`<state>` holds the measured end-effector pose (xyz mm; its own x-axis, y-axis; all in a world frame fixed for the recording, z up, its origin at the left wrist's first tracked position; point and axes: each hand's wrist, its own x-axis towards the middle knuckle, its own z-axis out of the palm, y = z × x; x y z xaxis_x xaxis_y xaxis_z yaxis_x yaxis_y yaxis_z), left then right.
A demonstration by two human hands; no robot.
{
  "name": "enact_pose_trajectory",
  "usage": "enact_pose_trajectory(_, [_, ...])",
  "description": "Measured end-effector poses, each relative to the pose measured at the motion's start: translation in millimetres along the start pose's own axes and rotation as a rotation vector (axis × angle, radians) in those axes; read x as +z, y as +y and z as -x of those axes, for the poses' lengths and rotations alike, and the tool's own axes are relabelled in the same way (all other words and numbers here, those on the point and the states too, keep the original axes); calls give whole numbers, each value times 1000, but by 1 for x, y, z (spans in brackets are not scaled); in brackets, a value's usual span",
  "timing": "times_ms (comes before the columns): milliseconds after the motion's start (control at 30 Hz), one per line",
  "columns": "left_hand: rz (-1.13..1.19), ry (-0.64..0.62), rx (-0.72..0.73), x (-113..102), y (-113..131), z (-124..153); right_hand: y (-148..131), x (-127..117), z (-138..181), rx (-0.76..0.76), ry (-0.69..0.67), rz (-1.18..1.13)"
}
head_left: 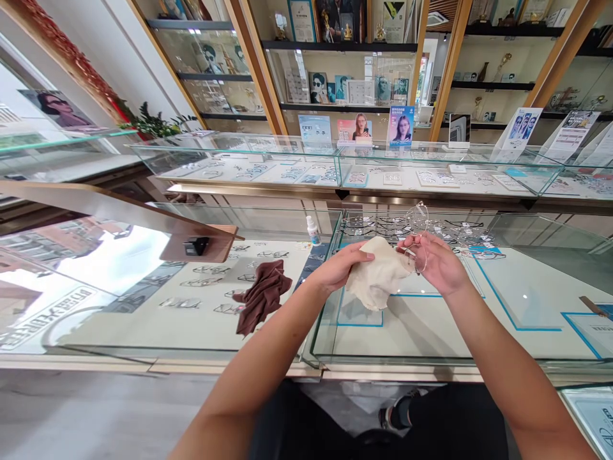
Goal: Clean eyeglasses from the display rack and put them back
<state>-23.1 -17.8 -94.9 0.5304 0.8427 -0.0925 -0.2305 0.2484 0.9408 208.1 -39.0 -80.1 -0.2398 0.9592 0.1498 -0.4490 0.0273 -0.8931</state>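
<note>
Forearms (pixel 268 358) reach over counter (pixel 431 332).
Curled, the left hand (pixel 341 267) grips cloth (pixel 378 284); narrow fingers of the right hand (pixel 438 265) pinch glasses (pixel 419 231).

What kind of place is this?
Most likely an optician's shop: glass display counters hold rows of spectacle frames, posters of people wearing glasses stand behind, and the left hand holds a cream cloth by the wire-rimmed glasses in the right hand.
</note>
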Motion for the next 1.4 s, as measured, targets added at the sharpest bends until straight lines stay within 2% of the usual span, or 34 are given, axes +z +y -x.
enact_pose_trajectory(167, [23, 179, 96, 1, -1, -3, 2, -2, -2, -20, 40, -26])
enact_pose_trajectory(333, [62, 214, 153, 5, -2, -5, 3, -3, -2, -28, 48, -35])
enact_pose_trajectory(667, [87, 78, 54, 6, -11, -6, 0, 1, -1, -82, 41, 37])
enact_pose_trajectory(800, [94, -29, 19, 4, -10, -8, -4, 2, 3, -48, -68, 47])
enact_pose_trajectory(967, [-18, -146, -83, 0, -10, -6, -4, -1, 6, -2, -291, 76])
enact_pose_trajectory(1100, [-139, -262, -87, -2, -9, -2, -2, -2, 5, 0, -321, 89])
enact_pose_trajectory(1200, [-174, -262, -38, 2, -8, -1, 0, 1, 5, 6, -312, 76])
enact_pose_trajectory(1300, [-212, -211, 26, 7, -9, -1, 2, 4, 6, 20, -285, 68])
enact_pose_trajectory(1400, [-211, -141, 79, 10, -11, -2, 4, 6, 5, 11, -178, 45])
